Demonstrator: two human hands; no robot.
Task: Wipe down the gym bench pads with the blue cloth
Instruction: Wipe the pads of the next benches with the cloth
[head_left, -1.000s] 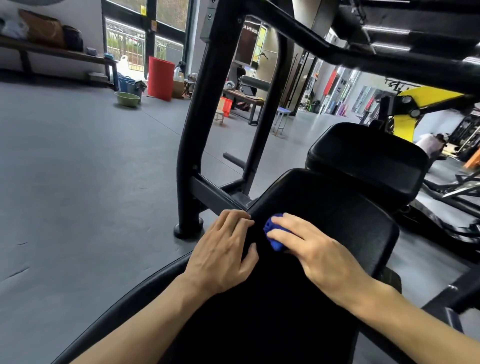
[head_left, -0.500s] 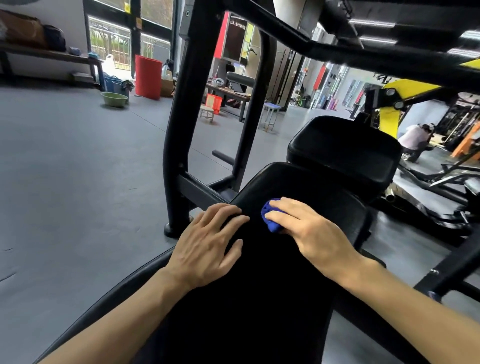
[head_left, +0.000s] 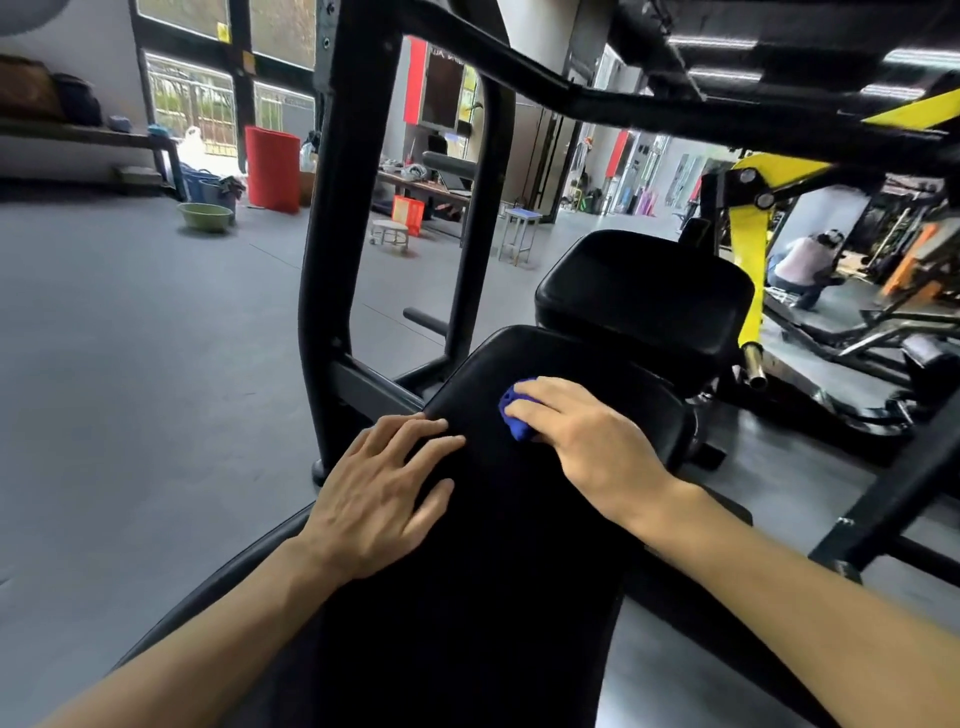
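A long black bench pad (head_left: 519, 561) runs away from me down the middle of the view, and a second, smaller black pad (head_left: 644, 296) sits beyond its far end. My right hand (head_left: 587, 436) presses a bunched blue cloth (head_left: 515, 410) onto the far part of the long pad, fingers curled over it so only a small blue edge shows. My left hand (head_left: 384, 493) rests flat on the pad's left side with straight, spread fingers, holding nothing.
A black steel frame (head_left: 337, 249) rises just left of the pad and a crossbar (head_left: 623, 104) passes overhead. Yellow-and-black machines (head_left: 748, 234) stand at right, with a crouching person (head_left: 802, 265) behind. A red bin (head_left: 272, 169), green basin (head_left: 204, 216) and stools sit far across the grey floor.
My right hand has slid the blue cloth farther along the pad toward its far end. My left hand stays flat on the pad's left side. The camera has tilted slightly.
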